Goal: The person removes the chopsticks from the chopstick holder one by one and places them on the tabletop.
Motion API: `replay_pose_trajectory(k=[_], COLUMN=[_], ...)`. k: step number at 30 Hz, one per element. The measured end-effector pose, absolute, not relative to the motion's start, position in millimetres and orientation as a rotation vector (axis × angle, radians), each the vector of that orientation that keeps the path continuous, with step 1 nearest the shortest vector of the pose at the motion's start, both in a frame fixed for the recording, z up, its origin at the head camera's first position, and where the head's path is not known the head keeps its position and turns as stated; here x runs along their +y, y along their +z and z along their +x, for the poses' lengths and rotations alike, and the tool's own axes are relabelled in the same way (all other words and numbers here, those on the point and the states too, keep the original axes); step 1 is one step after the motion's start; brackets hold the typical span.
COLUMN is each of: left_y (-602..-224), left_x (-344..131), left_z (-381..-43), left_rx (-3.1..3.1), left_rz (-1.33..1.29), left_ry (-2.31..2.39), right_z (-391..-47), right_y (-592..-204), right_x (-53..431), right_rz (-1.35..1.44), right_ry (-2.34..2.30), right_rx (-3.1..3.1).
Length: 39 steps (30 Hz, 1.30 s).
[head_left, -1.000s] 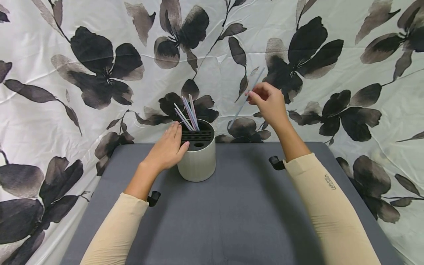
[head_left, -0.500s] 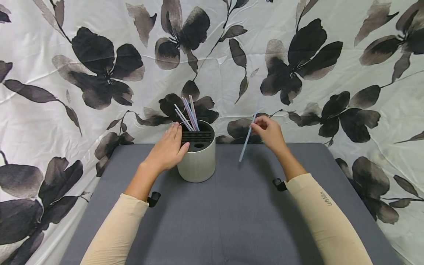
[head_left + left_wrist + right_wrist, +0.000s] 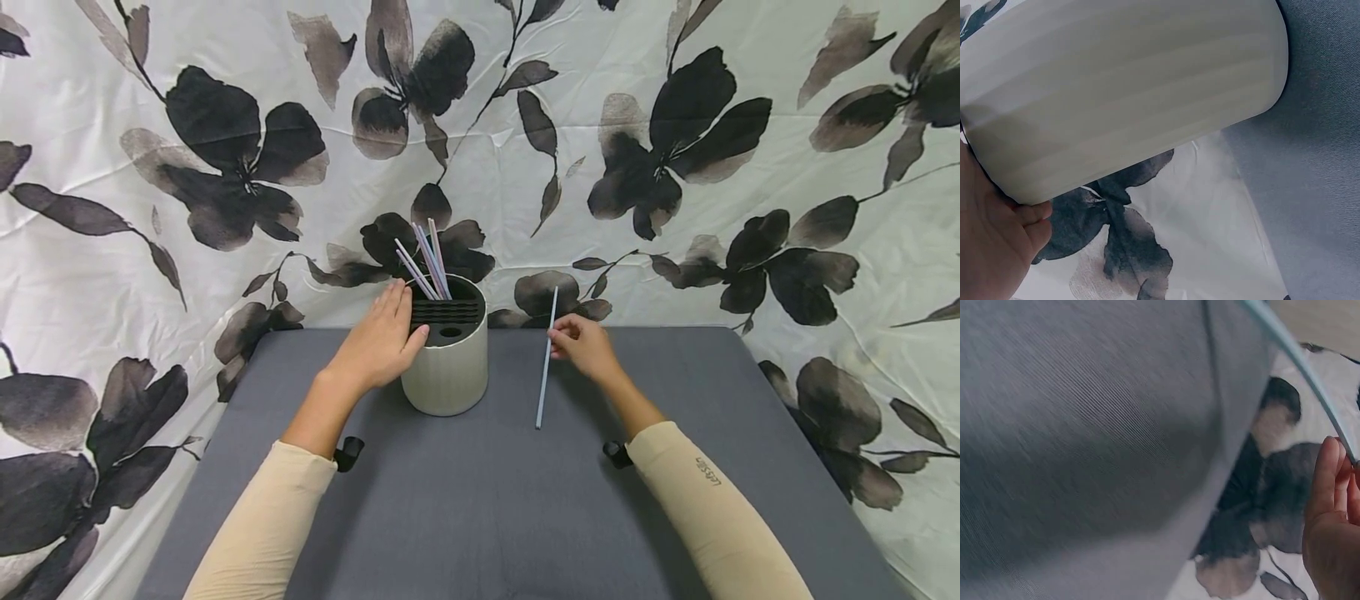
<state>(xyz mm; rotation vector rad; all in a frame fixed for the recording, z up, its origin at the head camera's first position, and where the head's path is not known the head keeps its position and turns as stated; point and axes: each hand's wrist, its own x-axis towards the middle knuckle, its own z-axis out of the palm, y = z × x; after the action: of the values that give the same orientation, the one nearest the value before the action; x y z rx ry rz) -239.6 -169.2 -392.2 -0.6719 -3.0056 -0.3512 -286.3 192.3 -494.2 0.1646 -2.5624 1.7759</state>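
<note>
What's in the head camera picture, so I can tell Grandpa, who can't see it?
A person's right hand pinches a thin, pale-blue, straw-like stick over a grey table, and their left hand rests against a round cream holder with a black slotted top. Several thin pastel sticks poke out of it; white floral cloth hangs behind.

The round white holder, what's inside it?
Thin pastel straws stick up from the back of the round white holder. Their lower ends and the inside bottom are hidden; the left hand also covers part of the holder's edge.
</note>
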Motion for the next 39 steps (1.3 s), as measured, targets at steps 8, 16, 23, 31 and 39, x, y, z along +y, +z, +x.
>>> replay_pose_trajectory(k=[8,16,23,31,39], left_y=[-394,-396,-398,-397,-397], left_x=[-169,-169,-169,-170,-171], left_z=[-239,-240,-240,-241,-244], left_rx=[-2.993,-2.99,-2.987,-2.977,-2.97], left_rz=[-0.674,-0.668,-0.664,-0.665,-0.672], left_ry=[-0.353,-0.356,-0.359,-0.361,-0.358], right_z=[-276,-273,-277,-275,-278], right_y=[-519,-533,-543,-540,-540], right_x=[181,168,164,159,155], right_rz=[0.078,-0.188,-0.266,-0.22,-0.25], right_ry=[2.009,2.163,2.059,1.94,1.887], right_rx=[-2.581,-2.605,-2.657,-2.724,-2.763])
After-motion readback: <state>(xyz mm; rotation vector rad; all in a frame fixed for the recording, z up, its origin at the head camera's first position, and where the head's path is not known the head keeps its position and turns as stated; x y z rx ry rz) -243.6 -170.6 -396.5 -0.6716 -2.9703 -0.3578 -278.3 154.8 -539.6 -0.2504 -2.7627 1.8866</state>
